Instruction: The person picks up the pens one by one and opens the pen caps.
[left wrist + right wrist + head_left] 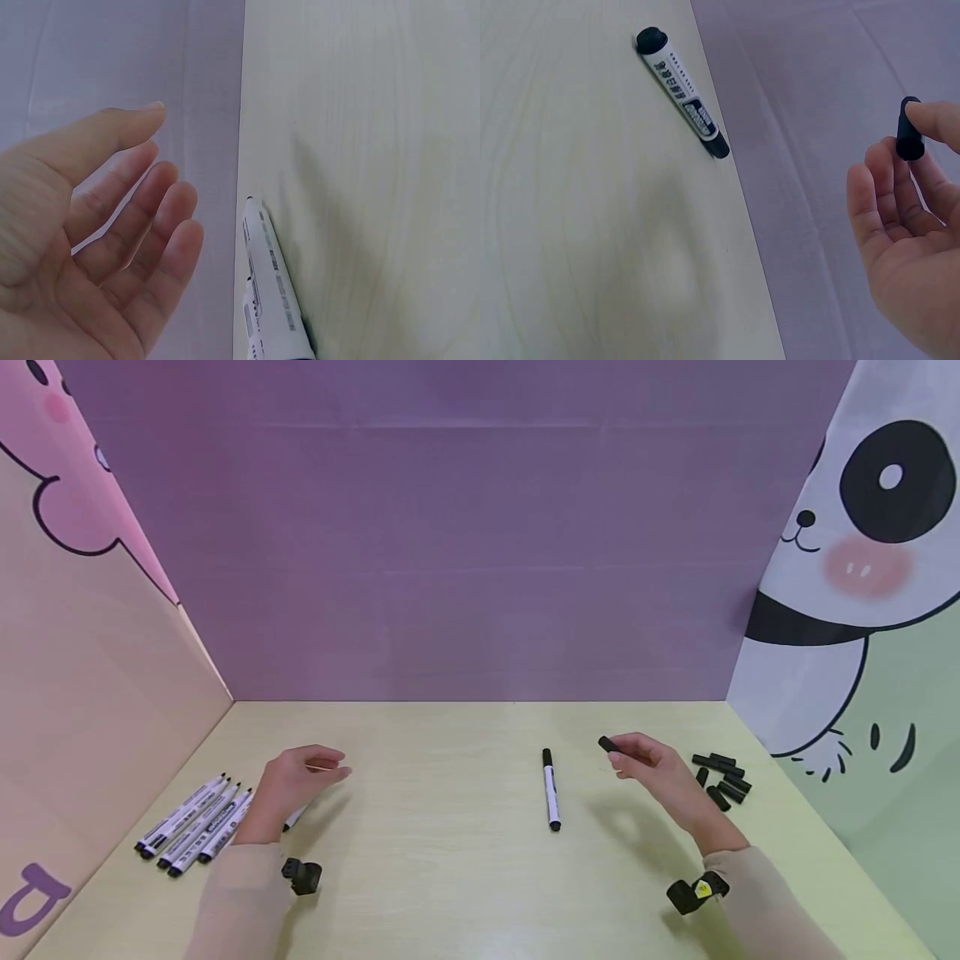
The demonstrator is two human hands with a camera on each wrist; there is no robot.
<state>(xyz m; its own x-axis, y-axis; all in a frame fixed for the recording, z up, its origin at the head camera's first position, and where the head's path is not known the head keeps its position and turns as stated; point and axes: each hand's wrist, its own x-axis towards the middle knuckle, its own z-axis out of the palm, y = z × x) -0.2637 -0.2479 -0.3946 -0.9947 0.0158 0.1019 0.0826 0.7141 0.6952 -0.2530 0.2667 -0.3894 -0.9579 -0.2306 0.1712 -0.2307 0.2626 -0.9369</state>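
My right hand [660, 777] pinches a small black marker cap [607, 744] between thumb and fingers, raised over the table. The right wrist view shows the cap [910, 131] with one round end facing the camera. A white marker [551, 793] with its black cap on lies on the table between my hands, nearer the right. My left hand [300, 781] hovers at the left with thumb and fingers apart, holding nothing. Beneath it lies an uncapped white marker [270, 292], mostly hidden by the wrist in the head view.
Several uncapped markers [195, 827] lie side by side at the left of the table [435, 860]. Several loose black caps [723, 781] are grouped beyond my right wrist. A purple wall [480, 543] closes off the back, with decorated panels on both sides.
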